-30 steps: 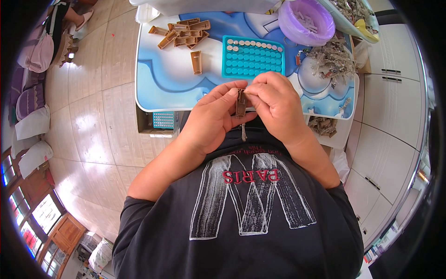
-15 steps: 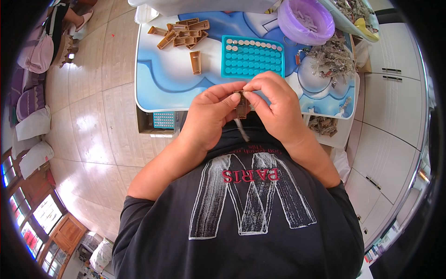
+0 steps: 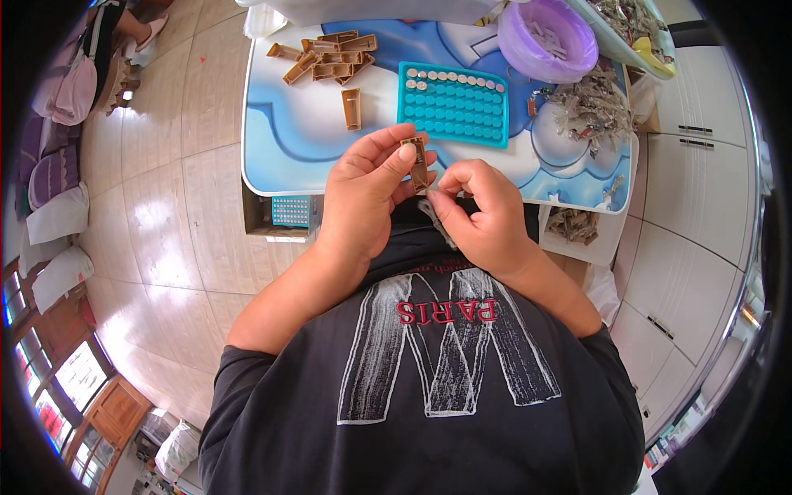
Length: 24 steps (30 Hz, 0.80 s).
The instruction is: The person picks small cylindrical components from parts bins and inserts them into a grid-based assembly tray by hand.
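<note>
Between the thumb and fingers of my left hand (image 3: 367, 177) is a small brown open plastic case (image 3: 420, 169), tilted upright with its hollow side showing. My left thumb presses near its upper end, and small parts inside are too tiny to name. My right hand (image 3: 483, 210) is closed in a pinch at the case's lower end; what its fingertips hold, if anything, is hidden. Beyond my hands, a teal tray (image 3: 454, 111) has silver button cells (image 3: 450, 77) filling its far row and the start of another.
Several brown cases (image 3: 338, 58) lie piled at the table's far left, one case (image 3: 351, 110) nearer me. A purple basin (image 3: 544, 41) with white pieces stands far right, beside a heap of small bagged parts (image 3: 590, 103). White cabinets (image 3: 693, 190) line the right.
My right hand has moved from the case's upper end down to its lower end. My left hand has raised and tilted the case slightly, keeping its grip.
</note>
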Tool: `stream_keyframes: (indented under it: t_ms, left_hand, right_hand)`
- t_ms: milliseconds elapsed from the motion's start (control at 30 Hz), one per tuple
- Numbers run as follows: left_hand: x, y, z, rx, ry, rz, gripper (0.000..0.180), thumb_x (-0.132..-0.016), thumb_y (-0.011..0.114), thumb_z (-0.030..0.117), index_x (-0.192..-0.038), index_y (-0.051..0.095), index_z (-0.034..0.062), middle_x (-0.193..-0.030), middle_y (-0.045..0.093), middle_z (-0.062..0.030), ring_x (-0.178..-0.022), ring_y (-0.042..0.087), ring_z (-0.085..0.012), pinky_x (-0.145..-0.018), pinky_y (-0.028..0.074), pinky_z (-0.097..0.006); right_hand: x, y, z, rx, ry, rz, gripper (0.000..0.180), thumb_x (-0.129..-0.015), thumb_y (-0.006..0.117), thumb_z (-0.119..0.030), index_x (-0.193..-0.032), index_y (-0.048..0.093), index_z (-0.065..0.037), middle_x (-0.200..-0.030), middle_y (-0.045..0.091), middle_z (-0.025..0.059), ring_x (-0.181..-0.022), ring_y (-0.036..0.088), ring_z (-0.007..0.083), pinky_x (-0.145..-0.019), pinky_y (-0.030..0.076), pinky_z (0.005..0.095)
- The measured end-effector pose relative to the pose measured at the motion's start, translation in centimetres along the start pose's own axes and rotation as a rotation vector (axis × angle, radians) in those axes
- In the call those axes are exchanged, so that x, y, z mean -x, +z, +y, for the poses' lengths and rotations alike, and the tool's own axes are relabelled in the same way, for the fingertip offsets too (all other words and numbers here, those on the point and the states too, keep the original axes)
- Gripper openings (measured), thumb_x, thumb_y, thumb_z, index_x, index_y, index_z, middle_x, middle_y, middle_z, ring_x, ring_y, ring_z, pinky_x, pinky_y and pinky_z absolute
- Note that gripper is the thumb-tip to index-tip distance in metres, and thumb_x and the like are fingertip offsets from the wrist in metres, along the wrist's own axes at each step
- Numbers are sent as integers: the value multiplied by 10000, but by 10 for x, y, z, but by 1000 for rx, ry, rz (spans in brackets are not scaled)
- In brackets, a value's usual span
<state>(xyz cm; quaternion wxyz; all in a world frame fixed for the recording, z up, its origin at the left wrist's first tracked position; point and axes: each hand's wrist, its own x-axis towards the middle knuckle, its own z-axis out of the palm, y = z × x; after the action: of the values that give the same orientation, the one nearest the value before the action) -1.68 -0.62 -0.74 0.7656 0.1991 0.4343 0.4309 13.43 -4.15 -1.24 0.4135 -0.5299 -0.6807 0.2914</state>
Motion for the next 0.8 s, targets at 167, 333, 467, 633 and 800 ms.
stream_keyframes:
  t_ms: [167, 333, 467, 633, 800]
  left_hand:
    - [1, 0, -1, -10, 6, -8, 261, -914, 558, 109, -1152, 530, 5, -1095, 601, -103, -973, 612, -200, -803, 529, -314]
    - [2, 3, 1, 11, -14, 1, 247, -908, 561, 83, -1136, 527, -8, -1071, 604, -104, -949, 614, -198, -784, 533, -309]
    - [3, 3, 1, 24, -35, 1, 245, -909, 558, 78, -1134, 533, -15, -1071, 607, -111, -941, 618, -195, -766, 536, -288]
    - [4, 2, -2, 34, -67, 10, 241, -907, 558, 73, -1130, 544, -20, -1063, 610, -106, -935, 619, -190, -764, 537, -280]
    - [3, -3, -9, -50, -55, -59, 272, -912, 556, 87, -1158, 558, -29, -1013, 637, -96, -870, 622, -138, -750, 527, -259]
  right_hand:
    - [3, 6, 3, -102, 50, 14, 220, -707, 698, -10, -844, 530, -53, -670, 615, 82, -615, 608, 253, -559, 446, 349]
    - [5, 9, 1, -152, 109, -14, 182, -716, 717, -53, -850, 597, -77, -700, 636, 82, -598, 603, 267, -532, 455, 351]
    - [5, 8, 4, -92, 63, -17, 161, -712, 732, -99, -833, 626, -93, -695, 637, 72, -586, 598, 270, -525, 455, 356]
    - [-1, -3, 3, 141, -145, -116, 185, -718, 734, -136, -878, 649, -99, -671, 629, 77, -573, 594, 262, -512, 443, 346]
    - [-6, -10, -1, -32, -13, -3, 207, -732, 722, -133, -917, 654, -72, -652, 604, 83, -567, 584, 254, -516, 437, 341]
